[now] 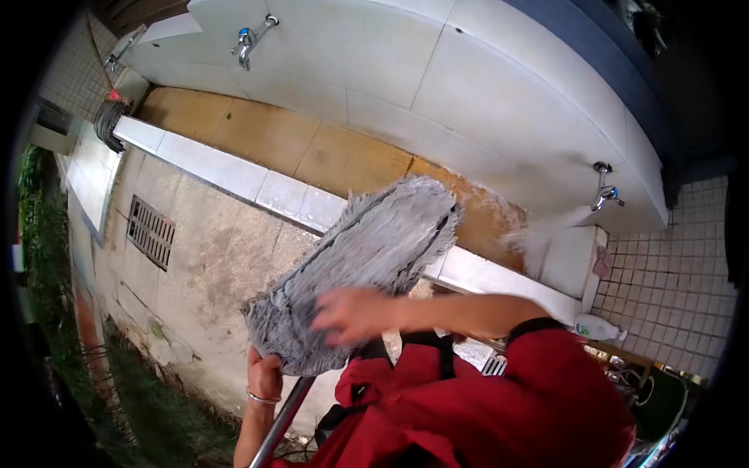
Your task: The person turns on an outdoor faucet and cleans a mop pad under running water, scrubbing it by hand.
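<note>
A wide grey mop head (374,249) is tilted across the middle of the view, its far end over the trough's white tiled ledge (211,164). My left hand (265,376) is closed round the mop head's near lower edge, with a bracelet at the wrist. The metal pole (287,417) runs down from beneath the mop head, beside that hand. My right hand (351,314) lies on the grey strands, its fingers apart and somewhat blurred. At the right, water sprays from a tap (606,196) into the brown-floored trough (351,160).
Another tap (251,45) is on the white wall at the upper left. A drain grate (151,232) is set in the concrete floor at the left. A white bottle (598,327) lies near the trough's right end. Grass borders the far left.
</note>
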Motion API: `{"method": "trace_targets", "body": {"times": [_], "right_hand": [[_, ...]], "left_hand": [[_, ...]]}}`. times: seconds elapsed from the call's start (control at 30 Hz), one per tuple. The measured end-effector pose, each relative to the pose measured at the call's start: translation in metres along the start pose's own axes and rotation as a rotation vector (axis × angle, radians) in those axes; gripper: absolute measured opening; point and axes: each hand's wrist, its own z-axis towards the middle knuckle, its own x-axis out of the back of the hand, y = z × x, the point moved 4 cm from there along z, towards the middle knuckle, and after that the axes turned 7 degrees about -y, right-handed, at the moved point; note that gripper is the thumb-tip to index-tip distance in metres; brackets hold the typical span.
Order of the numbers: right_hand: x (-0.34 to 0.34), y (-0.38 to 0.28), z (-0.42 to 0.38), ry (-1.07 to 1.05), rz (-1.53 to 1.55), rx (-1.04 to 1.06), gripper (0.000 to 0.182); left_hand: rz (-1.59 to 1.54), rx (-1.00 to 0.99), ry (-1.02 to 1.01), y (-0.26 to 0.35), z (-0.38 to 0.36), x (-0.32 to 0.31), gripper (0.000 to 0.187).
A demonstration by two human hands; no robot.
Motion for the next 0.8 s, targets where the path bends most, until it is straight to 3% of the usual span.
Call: {"method": "trace_targets", "body": {"times": [0.03,0.1,0.17,0.27,0.33,0.37,0.47,0.53,0.57,0.6,0.67,0.77,0.8], "right_hand": [[0.004,0.061,-0.026,-0.19,0.142,-0.183,0.031],[0.056,0.137,-0.098,-0.148,-0.147,-0.546,0.031],[0.113,0.156,-0.147,-0.117,-0.293,-0.877,0.033],[0.114,0.135,-0.137,0.133,-0.162,-0.848,0.035],[0.075,0.057,-0.07,0.183,-0.008,-0.386,0.039],[0.058,0.012,-0.04,0.201,0.024,-0.02,0.039],[-0.002,-0.032,-0.018,-0.169,0.028,0.077,0.041],[0.004,0.054,-0.07,-0.056,-0.13,-0.047,0.044],[0.021,0.098,-0.111,-0.084,-0.255,-0.235,0.043],[0.06,0.122,-0.152,-0.197,-0.203,-0.43,0.043],[0.106,0.166,-0.225,-0.36,-0.476,-0.744,0.044],[0.134,0.098,-0.176,0.194,-0.246,-0.751,0.04],[0.105,0.084,-0.143,0.262,-0.113,-0.433,0.042]], "left_hand": [[0.06,0.023,0.02,-0.003,0.002,0.008,0.058],[0.102,0.046,0.021,-0.008,0.004,0.017,0.061],[0.075,0.028,-0.001,-0.009,0.006,0.017,0.061],[0.014,0.006,0.011,-0.008,0.009,0.012,0.057],[0.034,0.02,0.04,-0.009,0.004,0.012,0.056],[0.042,0.024,0.027,-0.007,0.005,0.012,0.056],[0.059,0.037,0.01,-0.005,0.006,0.018,0.057],[0.013,0.028,0.076,-0.004,0.005,0.007,0.057],[-0.002,0.02,0.063,-0.007,0.005,0.012,0.058],[0.007,0.028,0.069,-0.009,0.006,0.015,0.058],[0.023,0.03,0.088,-0.011,0.008,0.02,0.057],[0.054,0.029,0.093,-0.009,0.008,0.018,0.057],[0.063,0.042,0.093,-0.009,0.006,0.021,0.057]]}}
